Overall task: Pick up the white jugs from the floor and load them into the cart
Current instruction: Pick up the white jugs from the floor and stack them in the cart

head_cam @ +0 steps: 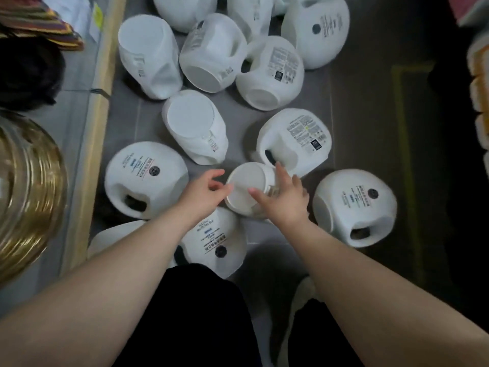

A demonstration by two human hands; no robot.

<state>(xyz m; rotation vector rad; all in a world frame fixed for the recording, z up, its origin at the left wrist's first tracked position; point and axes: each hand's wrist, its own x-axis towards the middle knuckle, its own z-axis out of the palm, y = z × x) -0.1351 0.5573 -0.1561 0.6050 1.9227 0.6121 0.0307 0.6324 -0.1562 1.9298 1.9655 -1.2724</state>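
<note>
Left hand: fingers loosely curled, empty, beside middle jug (base up).
Right hand: fingers spread, touching its right edge.

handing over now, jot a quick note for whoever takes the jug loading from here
Left hand: open, at the left edge of the base-up jug in the middle.
Right hand: open, thumb on that jug's base, fingers along its side; no firm grip yet.
About a dozen other jugs lie scattered on the floor; no cart in view.
Done: nothing visibly loaded. Left: lift this jug, then the rest.
</note>
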